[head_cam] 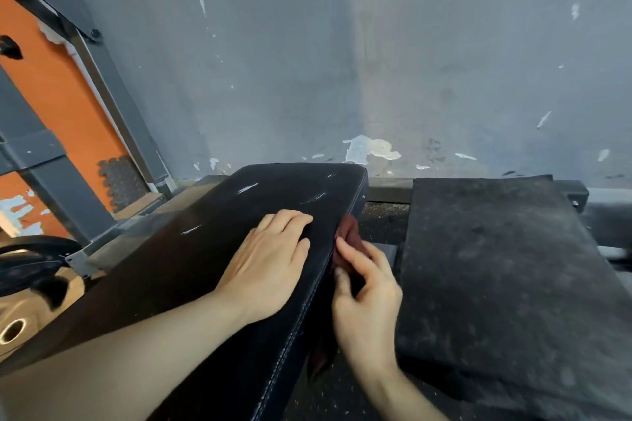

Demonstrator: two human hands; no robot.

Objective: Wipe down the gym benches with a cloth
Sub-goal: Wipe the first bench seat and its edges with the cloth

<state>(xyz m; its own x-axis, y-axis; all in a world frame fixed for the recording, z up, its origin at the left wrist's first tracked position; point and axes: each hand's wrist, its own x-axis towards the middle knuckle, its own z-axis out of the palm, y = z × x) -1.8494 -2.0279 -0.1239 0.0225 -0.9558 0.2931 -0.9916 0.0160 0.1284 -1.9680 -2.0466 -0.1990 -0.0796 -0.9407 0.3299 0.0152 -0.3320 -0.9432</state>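
A black padded gym bench runs from the lower left up to the grey wall. My left hand lies flat on its top near the right edge, fingers straight. My right hand is at the bench's right side and holds a dark red cloth against the side of the pad, thumb and fingers curled round it. Part of the cloth hangs down below the hand, between the bench and the floor.
A dusty black rubber mat slab lies close to the right of the bench. Grey steel frame posts and an orange wall stand at the left. A weight plate sits at the lower left. The scuffed grey wall closes the far end.
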